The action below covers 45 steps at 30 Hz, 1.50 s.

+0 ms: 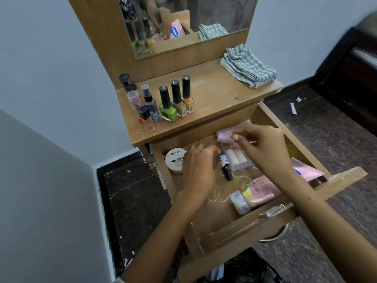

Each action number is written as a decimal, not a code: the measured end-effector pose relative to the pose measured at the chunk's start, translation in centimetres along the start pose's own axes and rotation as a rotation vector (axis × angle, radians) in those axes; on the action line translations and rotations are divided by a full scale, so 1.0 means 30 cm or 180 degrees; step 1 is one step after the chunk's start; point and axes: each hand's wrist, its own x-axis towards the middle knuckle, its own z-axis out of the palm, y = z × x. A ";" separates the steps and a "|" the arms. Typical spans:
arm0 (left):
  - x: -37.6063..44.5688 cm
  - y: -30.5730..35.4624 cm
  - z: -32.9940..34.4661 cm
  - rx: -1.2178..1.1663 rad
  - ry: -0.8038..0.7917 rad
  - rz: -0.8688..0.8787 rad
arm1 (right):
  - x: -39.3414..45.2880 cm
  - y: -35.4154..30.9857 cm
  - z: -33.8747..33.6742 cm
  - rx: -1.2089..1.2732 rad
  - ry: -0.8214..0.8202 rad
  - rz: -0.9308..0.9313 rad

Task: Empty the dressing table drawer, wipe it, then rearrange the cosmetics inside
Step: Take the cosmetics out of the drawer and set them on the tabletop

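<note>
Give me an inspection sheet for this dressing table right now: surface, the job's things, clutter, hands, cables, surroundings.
Surface: wooden tabletop, dusty, with specks near its front edge.
Job's things: drawer pulled open, not yet emptied; inside lie a white Zudio jar, a dark nail polish bottle, a clear packet of tubes, a pink tube and a pink sachet. Three nail polishes and small spray bottles stand on the top.
Clutter: loose thread on the drawer floor.
Hands: left hand reaching by the dark bottle; right hand pinching a pale pink item.
Cables: nothing seen.
Surroundings: checked cloth folded on the top; mirror; paper scraps on the dark floor.
</note>
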 end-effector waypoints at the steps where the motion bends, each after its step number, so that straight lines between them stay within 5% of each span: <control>1: 0.010 0.005 0.007 0.0277 -0.0188 0.0281 | -0.014 0.011 0.002 -0.0071 -0.0109 0.0031; 6: 0.062 -0.007 0.007 0.0749 -0.1035 0.0931 | -0.042 0.042 0.009 -0.0132 -0.0274 0.0153; 10: 0.089 -0.007 0.010 0.1261 -0.0827 0.1720 | -0.050 0.052 0.015 -0.0088 -0.0184 0.0181; 16: 0.119 -0.021 -0.015 0.1279 -0.0820 0.1981 | -0.049 0.060 0.014 0.0132 -0.0237 0.0302; 21: 0.094 -0.051 -0.028 0.0794 -0.0450 0.1388 | -0.045 0.055 0.004 0.0513 -0.0385 0.0534; 26: 0.014 -0.008 -0.070 -0.2201 0.0069 -0.0189 | -0.041 0.017 0.013 0.0914 -0.1035 0.0337; 30: -0.023 0.031 -0.076 -0.3301 0.0275 -0.0834 | -0.028 -0.030 0.030 0.0821 -0.0637 0.0164; 38: -0.062 0.016 -0.066 -0.2107 0.0437 -0.0446 | 0.075 -0.132 0.026 0.1204 0.0540 -0.0148; 45: -0.080 0.013 -0.038 -0.1889 0.0339 -0.0452 | 0.205 -0.156 0.106 0.0703 0.0519 -0.0265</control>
